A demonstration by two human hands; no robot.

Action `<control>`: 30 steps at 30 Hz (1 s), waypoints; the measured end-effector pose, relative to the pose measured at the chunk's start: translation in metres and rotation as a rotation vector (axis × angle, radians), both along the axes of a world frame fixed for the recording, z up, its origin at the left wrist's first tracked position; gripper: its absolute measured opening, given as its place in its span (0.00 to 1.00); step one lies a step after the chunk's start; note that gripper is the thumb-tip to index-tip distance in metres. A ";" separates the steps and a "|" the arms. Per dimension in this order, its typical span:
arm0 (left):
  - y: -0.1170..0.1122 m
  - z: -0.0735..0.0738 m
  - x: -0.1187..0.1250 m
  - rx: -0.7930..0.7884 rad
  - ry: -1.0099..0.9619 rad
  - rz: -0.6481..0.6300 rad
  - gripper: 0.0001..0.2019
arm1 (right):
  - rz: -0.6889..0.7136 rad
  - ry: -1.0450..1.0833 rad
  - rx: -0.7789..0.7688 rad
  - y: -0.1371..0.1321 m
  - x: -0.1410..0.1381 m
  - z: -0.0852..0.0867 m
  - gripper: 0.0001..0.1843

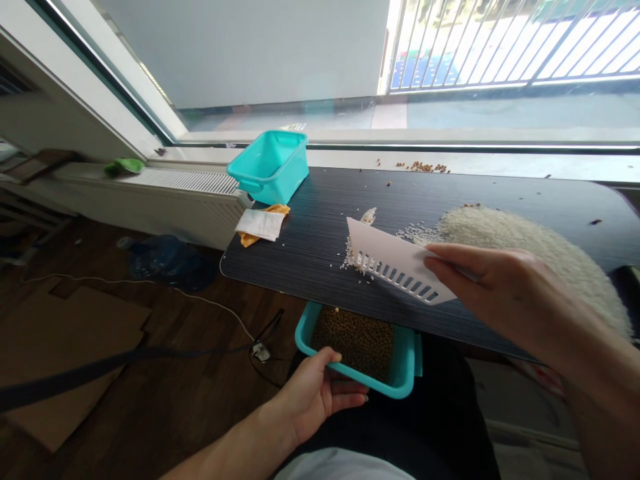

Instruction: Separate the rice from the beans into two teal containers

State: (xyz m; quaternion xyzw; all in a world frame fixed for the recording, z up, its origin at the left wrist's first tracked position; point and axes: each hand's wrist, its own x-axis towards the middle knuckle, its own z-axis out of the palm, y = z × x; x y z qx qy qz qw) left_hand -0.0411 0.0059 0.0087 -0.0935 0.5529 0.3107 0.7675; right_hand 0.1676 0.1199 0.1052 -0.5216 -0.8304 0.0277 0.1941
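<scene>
My right hand (475, 270) is closed on the edge of a thin white plastic panel with a row of slots (397, 263), held tilted over the dark tabletop (310, 260). A small heap of rice (369, 216) lies behind the panel, and some grains are by its left edge. Closer to me, my left hand (330, 390) grips the near rim of a turquoise tub (404, 381), thumb over the rim and fingers beneath. The tub sits just below the table's front edge and holds many small brown round beans or peas (357, 340).
A large pile of rice (530, 250) covers the table's right side. Brown beans (427, 167) lie scattered along the windowsill. A second turquoise tub (273, 163) stands at the back left, behind a folded white and orange cloth (260, 225). A blue water bottle (173, 261) lies on the floor.
</scene>
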 end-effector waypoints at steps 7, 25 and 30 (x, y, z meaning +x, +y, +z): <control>0.001 -0.003 -0.003 0.020 -0.005 0.006 0.07 | 0.002 0.064 -0.016 -0.008 0.002 0.004 0.14; -0.002 -0.003 -0.012 0.046 0.000 0.018 0.08 | -0.071 0.402 -0.418 -0.032 -0.024 -0.029 0.16; -0.002 -0.003 -0.010 0.041 0.017 0.004 0.09 | -0.195 0.531 -0.507 -0.026 -0.030 -0.045 0.17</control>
